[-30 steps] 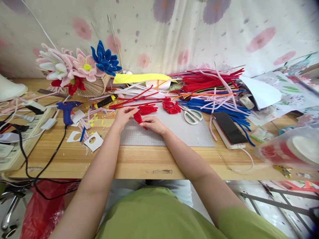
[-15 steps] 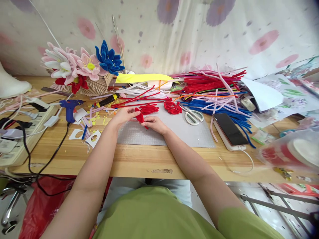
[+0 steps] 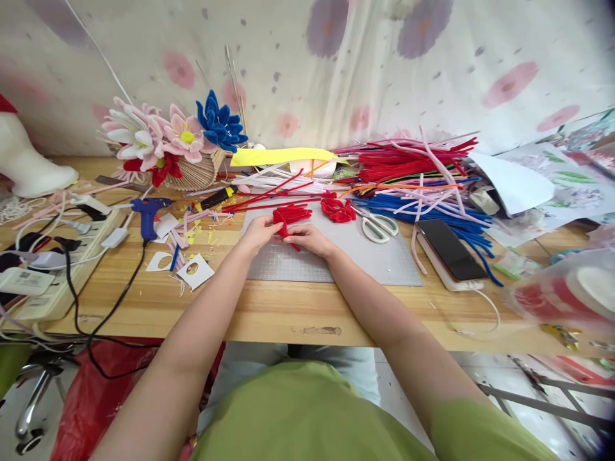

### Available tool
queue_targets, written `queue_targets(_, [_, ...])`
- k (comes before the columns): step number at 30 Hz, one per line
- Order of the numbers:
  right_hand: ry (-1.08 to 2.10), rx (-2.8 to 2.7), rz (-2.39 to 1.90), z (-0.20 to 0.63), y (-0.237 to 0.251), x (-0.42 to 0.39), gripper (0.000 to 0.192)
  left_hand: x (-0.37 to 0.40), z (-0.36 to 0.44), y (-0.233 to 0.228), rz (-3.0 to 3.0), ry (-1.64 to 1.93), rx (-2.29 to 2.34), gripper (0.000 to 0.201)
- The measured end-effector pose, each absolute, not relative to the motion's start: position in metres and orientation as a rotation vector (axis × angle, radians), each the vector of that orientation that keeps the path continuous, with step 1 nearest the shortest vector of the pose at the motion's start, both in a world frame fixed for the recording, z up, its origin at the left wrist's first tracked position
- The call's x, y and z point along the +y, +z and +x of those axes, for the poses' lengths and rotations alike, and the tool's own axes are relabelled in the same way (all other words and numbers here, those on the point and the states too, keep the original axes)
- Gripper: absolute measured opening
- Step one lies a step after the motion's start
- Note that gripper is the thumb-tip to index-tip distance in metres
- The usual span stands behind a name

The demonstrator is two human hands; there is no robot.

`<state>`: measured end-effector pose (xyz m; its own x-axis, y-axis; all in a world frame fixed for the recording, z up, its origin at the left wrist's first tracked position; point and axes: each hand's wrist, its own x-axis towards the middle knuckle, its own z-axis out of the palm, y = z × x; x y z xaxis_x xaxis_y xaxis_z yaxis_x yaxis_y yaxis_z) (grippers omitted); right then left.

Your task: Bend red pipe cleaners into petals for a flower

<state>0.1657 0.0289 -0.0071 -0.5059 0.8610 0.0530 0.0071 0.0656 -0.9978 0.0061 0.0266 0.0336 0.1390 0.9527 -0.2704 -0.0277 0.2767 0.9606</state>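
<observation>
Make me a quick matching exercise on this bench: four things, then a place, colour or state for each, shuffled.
1. Glue gun
2. Scissors
3. Red chenille piece
4. Smartphone

A. Held between left hand and right hand
B. Dark screen facing up
C. Blue
D. Lying on the gray cutting mat

Pairs: 1-C, 2-D, 3-A, 4-B

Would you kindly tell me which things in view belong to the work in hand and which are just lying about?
Likely in use:
red fuzzy piece, pinched by left hand and right hand
red bundle behind it
looped red pieces
grey mat underneath
perhaps the scissors

Apparently just lying about:
phone
bagged cup
holed white card
</observation>
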Motion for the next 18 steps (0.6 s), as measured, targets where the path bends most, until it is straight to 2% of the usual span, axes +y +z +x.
queue_targets(4, [1.551,-1.674,-0.902,0.166,-0.006,0.031,0.033,0.025,0.012,0.024,0.966,1.056,1.307,0.015])
queue_targets(7, [1.537,-1.672,-0.969,0.169,-0.005,0.029,0.033,0.024,0.01,0.024,1.012,1.062,1.309,0.02])
queue_targets(12, [1.28,-1.584,-1.102,0.194,-0.007,0.015,0.025,0.019,0.007,0.02,1.175,0.977,1.076,0.037])
queue_targets(15, [1.085,-1.463,-1.217,0.213,-0.015,0.012,0.024,0.021,0.003,0.009,1.301,0.955,1.182,0.025])
queue_targets(18, [0.896,-1.413,-1.318,0.225,-0.025,0.017,0.024,0.028,-0.003,0.004,1.515,0.931,1.434,0.027])
